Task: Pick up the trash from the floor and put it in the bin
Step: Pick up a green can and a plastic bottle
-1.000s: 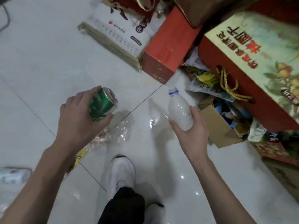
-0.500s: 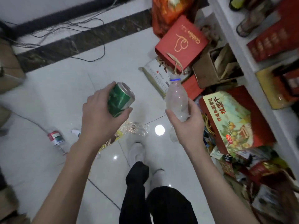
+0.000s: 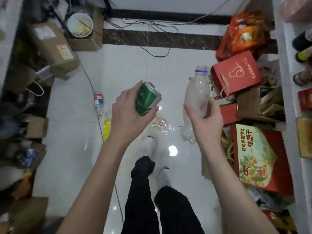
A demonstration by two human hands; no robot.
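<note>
— Where's the trash right now?

— Both pieces are off the ground, in the middle of the frame. The left hand (image 3: 128, 115) has its fingers and thumb curled round a green can (image 3: 147, 98). The right hand (image 3: 206, 122) is wrapped round the lower half of a clear plastic bottle (image 3: 196, 102).

— Which way do they point?

— The can is tilted, with its long axis slanting and its silver lid towards the upper right of the frame. The bottle runs almost straight up the frame, its blue-ringed neck towards the top edge and its lumpy base at the bottom, below the wrist.

— And underneath?

— A glossy white tiled floor (image 3: 135, 65) with a dark marbled strip (image 3: 160, 38) across the top and loose cables (image 3: 152, 31) trailing over it. Left of centre lie a small red-labelled bottle (image 3: 98, 102) and something yellow (image 3: 107, 129), and a crumpled clear wrapper (image 3: 162, 125) lies between the hands.

— The room?

— Cluttered. Cardboard boxes (image 3: 52, 46) and a white round tub (image 3: 80, 25) sit at upper left, with a red gift bag (image 3: 236, 73), a printed box (image 3: 258, 157) and a white shelf (image 3: 287, 81) down the right edge
</note>
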